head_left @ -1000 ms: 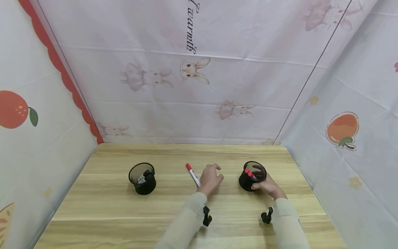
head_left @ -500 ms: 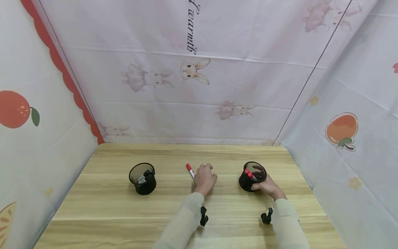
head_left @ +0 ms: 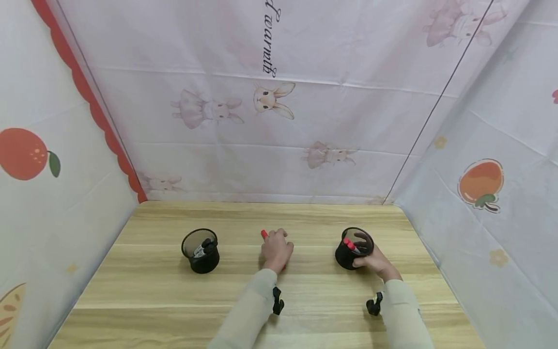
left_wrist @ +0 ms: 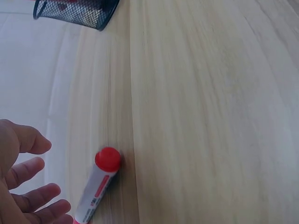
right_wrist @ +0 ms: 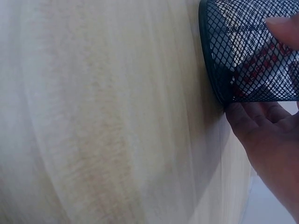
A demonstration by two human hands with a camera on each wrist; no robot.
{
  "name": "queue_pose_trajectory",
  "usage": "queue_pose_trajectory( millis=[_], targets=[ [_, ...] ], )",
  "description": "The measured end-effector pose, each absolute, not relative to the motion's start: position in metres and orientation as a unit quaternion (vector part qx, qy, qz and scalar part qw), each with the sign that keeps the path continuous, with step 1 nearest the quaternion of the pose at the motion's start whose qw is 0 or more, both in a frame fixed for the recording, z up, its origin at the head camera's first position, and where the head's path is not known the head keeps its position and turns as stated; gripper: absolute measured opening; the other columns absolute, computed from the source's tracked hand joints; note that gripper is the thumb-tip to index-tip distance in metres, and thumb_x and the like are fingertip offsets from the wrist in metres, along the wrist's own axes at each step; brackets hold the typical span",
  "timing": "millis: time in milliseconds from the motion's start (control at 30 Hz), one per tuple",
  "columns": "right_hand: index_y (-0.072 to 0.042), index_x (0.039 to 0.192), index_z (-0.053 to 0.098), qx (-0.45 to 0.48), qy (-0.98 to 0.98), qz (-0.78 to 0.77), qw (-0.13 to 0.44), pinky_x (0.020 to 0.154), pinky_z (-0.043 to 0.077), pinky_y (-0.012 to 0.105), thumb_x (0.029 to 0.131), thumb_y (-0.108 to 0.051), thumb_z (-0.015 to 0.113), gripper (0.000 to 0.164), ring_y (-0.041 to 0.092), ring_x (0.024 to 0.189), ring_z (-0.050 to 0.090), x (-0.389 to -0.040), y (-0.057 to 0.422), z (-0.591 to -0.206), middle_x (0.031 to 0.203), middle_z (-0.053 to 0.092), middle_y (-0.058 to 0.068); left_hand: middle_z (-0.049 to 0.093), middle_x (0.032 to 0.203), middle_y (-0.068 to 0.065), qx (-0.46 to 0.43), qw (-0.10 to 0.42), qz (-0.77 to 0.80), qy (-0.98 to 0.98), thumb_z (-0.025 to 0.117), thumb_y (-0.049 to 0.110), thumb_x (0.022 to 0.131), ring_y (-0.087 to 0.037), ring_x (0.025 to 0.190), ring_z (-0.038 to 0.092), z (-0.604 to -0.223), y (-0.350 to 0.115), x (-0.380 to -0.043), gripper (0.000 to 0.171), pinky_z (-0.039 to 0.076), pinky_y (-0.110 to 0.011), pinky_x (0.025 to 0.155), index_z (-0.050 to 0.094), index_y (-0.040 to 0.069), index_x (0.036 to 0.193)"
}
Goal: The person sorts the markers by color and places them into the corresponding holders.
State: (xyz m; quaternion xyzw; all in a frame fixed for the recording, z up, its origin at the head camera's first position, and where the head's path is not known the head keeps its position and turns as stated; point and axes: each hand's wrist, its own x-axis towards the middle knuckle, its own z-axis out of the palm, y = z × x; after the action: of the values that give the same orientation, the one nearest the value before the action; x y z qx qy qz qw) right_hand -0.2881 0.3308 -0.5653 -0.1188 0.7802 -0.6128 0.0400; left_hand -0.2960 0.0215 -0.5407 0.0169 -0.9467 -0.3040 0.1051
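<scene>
A white marker with a red cap point(left_wrist: 96, 189) lies on the wooden table. In the head view my left hand point(head_left: 276, 249) is above it, hiding most of its barrel. The left wrist view shows that hand's fingers point(left_wrist: 39, 197) loosely bent beside the marker, with a gap between. My right hand point(head_left: 376, 261) grips a black mesh pen holder point(head_left: 344, 258) from its right side, thumb in front and fingers behind. Inside that holder stand red-capped markers point(head_left: 348, 244). In the right wrist view, the holder's mesh point(right_wrist: 252, 51) lies between thumb and fingers.
A second black mesh pen holder point(head_left: 204, 262) stands at the left of the table point(head_left: 152, 291), with black-capped markers point(head_left: 205, 247) in it. Printed cloth walls point(head_left: 226, 169) enclose the table's back and both sides.
My left hand has moved left, from the right of the red-capped marker to over it. My right hand and its pen holder have stayed in place.
</scene>
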Motion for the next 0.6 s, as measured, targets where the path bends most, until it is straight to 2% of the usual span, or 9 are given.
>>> queue_pose_trajectory(
  millis=[267,500,600],
  targets=[
    [0.001,0.14,0.027,-0.106,0.785,-0.609,0.044,0.084,0.042,0.026,0.059,0.014,0.074,0.094,0.038,0.112,0.043,-0.287,0.328,-0.561,0.125,0.043,0.032,0.058,0.098,-0.01,0.037,0.093,-0.307,-0.947,0.069,0.02,0.078,-0.029,0.086,0.054,-0.544,0.012,-0.298,0.027,0.047,-0.041,0.067,0.066,0.011,0.103],
    [0.0,0.14,0.027,-0.09,0.782,-0.615,0.051,0.081,0.043,0.024,0.059,0.014,0.074,0.094,0.04,0.114,0.042,-0.285,0.327,-0.559,0.127,0.04,0.033,0.05,0.107,-0.018,0.062,0.078,-0.31,-0.946,0.07,0.02,0.076,-0.033,0.094,0.047,-0.544,0.005,-0.299,0.028,0.045,-0.042,0.067,0.065,0.008,0.101],
    [0.0,0.14,0.026,-0.091,0.777,-0.62,0.053,0.08,0.044,0.023,0.06,0.014,0.073,0.094,0.041,0.114,0.04,-0.284,0.326,-0.559,0.128,0.039,0.034,0.05,0.107,-0.019,0.07,0.06,-0.311,-0.946,0.071,0.019,0.076,-0.033,0.092,0.048,-0.544,0.003,-0.3,0.033,0.045,-0.042,0.068,0.065,0.008,0.106]
  ],
)
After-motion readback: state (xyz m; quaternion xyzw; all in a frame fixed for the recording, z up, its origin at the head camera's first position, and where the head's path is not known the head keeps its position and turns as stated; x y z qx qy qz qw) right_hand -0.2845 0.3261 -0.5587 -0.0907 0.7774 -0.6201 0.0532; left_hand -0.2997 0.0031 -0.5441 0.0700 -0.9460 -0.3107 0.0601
